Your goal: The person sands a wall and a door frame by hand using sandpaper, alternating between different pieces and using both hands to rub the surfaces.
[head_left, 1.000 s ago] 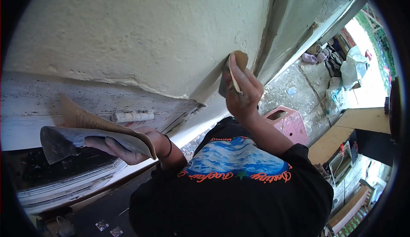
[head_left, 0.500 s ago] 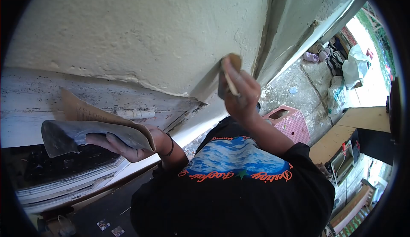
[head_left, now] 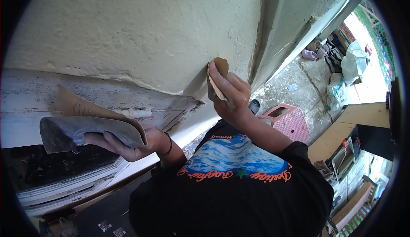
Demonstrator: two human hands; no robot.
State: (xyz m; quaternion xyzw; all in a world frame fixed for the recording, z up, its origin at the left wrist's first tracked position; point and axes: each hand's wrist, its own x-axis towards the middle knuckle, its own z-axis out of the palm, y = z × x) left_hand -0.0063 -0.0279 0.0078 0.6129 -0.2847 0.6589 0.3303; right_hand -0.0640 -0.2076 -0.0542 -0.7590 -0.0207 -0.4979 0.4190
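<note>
My right hand (head_left: 232, 94) is closed on a small folded piece of sandpaper (head_left: 221, 66) with a brown back. Its thumb and fingers press the piece at the painted wall, close to the wall's lower edge and corner. Lower left, my left hand (head_left: 121, 145) grips a larger bent sheet of sandpaper (head_left: 92, 128), grey on one face and brown with faint print on the other. The cream wall (head_left: 141, 32) has a bumpy, uneven surface and a ragged lower edge above worn white boards (head_left: 34, 91).
A pink plastic stool (head_left: 290, 123) stands on the stained floor (head_left: 307, 85) to the right. Shoes (head_left: 329, 55) and plastic bags (head_left: 355, 64) lie farther off by the bright doorway. A wooden board-like surface (head_left: 363, 119) is at far right, and a dark window (head_left: 64, 162) sits lower left.
My right hand has moved a little to the left with its sandpaper and is less blurred. The left hand keeps its hold on the large sheet; the whole view has shifted slightly.
</note>
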